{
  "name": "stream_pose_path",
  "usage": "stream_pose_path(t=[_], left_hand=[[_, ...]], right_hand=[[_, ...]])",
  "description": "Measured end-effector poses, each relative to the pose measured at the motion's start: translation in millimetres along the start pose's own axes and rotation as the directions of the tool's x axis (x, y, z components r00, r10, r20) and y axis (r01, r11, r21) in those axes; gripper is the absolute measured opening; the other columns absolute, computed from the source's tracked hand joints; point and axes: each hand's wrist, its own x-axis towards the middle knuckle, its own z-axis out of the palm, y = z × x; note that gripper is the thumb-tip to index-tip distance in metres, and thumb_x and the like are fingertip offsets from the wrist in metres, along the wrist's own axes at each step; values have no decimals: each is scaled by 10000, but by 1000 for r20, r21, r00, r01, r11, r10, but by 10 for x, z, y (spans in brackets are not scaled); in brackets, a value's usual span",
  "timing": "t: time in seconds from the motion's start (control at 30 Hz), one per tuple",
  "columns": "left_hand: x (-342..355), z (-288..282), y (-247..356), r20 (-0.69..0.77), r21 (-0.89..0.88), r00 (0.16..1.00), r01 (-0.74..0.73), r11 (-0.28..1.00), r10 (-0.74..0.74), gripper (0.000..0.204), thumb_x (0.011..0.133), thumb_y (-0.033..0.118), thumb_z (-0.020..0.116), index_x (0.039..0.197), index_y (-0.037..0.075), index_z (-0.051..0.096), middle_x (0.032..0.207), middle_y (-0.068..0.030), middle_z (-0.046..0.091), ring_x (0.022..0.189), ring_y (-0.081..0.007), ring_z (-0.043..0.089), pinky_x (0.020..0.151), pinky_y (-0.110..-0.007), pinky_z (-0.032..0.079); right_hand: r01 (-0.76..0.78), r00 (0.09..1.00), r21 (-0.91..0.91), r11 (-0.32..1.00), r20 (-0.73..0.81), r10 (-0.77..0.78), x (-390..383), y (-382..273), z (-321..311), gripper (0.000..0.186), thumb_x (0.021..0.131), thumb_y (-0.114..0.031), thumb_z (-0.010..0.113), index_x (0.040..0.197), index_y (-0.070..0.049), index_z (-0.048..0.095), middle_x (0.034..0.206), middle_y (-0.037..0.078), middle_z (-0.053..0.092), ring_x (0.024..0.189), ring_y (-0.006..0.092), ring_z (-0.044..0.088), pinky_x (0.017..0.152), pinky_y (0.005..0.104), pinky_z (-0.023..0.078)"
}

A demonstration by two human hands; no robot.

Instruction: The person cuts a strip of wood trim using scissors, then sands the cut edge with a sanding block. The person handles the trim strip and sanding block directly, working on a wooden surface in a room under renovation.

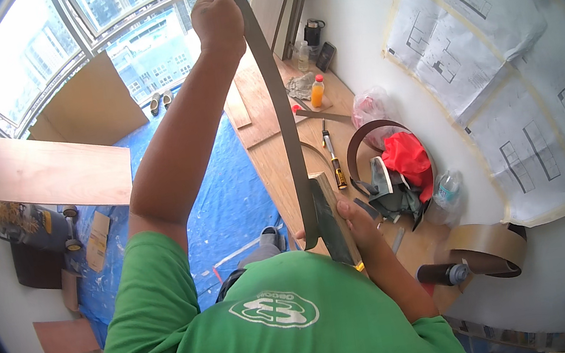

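My left hand [218, 22] is raised high near the window, its fingers closed on the upper part of a long grey-brown strip of edge banding [282, 106]. The strip hangs down in a gentle curve to a narrow wooden board [334, 223] with a dark green face, close to my chest. Around that board my right hand [359, 223] is closed, thumb on one side and fingertips showing at the other. The strip's lower end lies against or just beside the board; whether it is stuck there I cannot tell.
Along the wall runs a wooden worktop [268, 146] with a yellow-and-black tool [334, 159], an orange bottle [317, 92], a red cloth [407, 161] and a coil of banding [489, 248]. Drawings [462, 34] hang on the wall. A blue sheet [219, 177] covers the floor; a plywood panel [49, 170] stands left.
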Motion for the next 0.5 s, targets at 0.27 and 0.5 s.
stream_pose_path(t=[0.27,0.5], left_hand=[[523,-751,-625,15,413,980,174,894,-197,284,1082,232,581,954,4,691,745,-93,666,597,-179,629,601,-350,533],[831,-1651,-1743,206,411,717,554,723,-666,164,1086,194,590,1074,51,669,936,-91,739,788,-200,722,717,-360,580]], right_hand=[[3,966,-151,988,-256,-42,61,-77,-121,626,1084,-457,534,1445,53,502,1037,141,704,907,294,771,833,429,633],[-124,772,-240,963,-632,-58,355,-76,-298,489,1090,-330,562,1426,25,547,1018,83,679,732,181,713,661,317,614]])
